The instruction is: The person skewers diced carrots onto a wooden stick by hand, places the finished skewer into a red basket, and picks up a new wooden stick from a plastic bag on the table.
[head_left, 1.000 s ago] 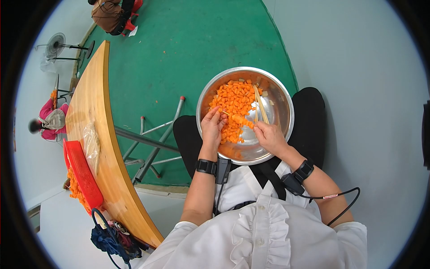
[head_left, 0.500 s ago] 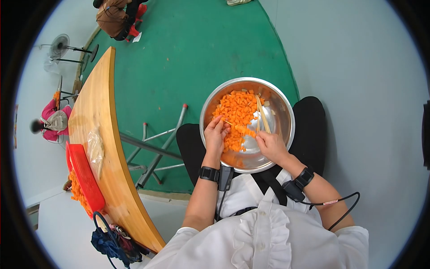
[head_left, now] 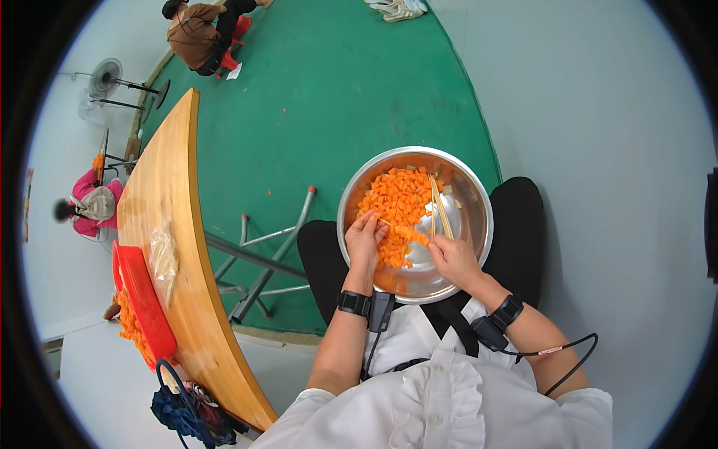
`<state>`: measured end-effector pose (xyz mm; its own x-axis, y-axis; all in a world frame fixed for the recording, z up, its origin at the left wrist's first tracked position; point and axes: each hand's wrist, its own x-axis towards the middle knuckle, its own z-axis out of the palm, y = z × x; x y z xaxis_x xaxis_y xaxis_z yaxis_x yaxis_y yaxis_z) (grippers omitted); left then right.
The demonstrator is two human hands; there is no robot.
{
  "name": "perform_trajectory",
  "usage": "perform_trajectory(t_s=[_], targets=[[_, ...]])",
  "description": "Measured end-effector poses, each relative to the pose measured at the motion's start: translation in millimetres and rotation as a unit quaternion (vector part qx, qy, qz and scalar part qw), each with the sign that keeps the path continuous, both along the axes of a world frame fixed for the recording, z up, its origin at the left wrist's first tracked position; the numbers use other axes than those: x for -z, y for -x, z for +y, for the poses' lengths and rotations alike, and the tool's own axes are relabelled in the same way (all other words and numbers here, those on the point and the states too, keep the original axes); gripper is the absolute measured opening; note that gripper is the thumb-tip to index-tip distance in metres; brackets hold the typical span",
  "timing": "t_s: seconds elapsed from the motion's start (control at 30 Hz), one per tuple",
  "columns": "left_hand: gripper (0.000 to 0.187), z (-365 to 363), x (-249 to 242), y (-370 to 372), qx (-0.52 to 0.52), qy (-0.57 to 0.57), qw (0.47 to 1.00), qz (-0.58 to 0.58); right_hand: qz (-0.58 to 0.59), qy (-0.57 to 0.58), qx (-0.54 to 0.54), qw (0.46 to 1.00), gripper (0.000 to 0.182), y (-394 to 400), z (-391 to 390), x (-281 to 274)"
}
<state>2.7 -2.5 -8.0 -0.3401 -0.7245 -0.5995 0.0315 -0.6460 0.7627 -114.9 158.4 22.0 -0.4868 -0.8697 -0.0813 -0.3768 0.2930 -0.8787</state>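
A metal bowl (head_left: pixel 348 196) rests on my lap, with diced carrots (head_left: pixel 400 187) heaped on its left side. Over the bowl I hold a thin bamboo skewer with several carrot cubes (head_left: pixel 411 235) in a row on it. The pinched fingers of my left hand (head_left: pixel 364 238) are at its bare left end. My right hand (head_left: pixel 453 259) is closed at the other end, beside the last cube; its fingertips are partly hidden. Loose bamboo skewers (head_left: pixel 442 209) lean inside the bowl, just beyond my right hand.
On my left stands a wooden table (head_left: pixel 161 179) bearing a plastic bag (head_left: pixel 163 258) and a red basket (head_left: pixel 146 303) near orange pieces. A dark blue bag (head_left: pixel 179 408) is at its near end. Two people, a fan (head_left: pixel 106 77) and shoes (head_left: pixel 396 9) are farther off.
The whole view has shifted, so bowl and hands sit slightly lower in the frame. Both hands keep their hold on the skewer, with little visible movement relative to the bowl.
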Motion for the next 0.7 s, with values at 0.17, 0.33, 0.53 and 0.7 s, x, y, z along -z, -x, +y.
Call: perform_trajectory(t_s=[0.17, 0.33, 0.53, 0.7], targets=[[0.018, -2.1, -1.2, -1.6, -0.018, -0.05, 0.998, 0.046, -0.006, 0.017, 0.007, 1.0, 0.019, 0.4, 0.3, -1.9], [0.016, -8.0, -3.5, -3.7, -0.013, -0.081, 0.993, 0.087, -0.019, 0.011, 0.007, 1.0, 0.019, 0.4, 1.2, -2.0], [0.016, -5.4, -0.2, -6.4, -0.002, -0.069, 0.994, 0.083, -0.018, 0.028, 0.012, 0.999, 0.018, 0.0, 0.5, -3.8], [0.016, -6.1, -0.9, -6.4, -0.001, -0.065, 0.996, 0.063, -0.009, 0.028, 0.006, 1.0, 0.019, -0.3, 0.7, 0.5]])
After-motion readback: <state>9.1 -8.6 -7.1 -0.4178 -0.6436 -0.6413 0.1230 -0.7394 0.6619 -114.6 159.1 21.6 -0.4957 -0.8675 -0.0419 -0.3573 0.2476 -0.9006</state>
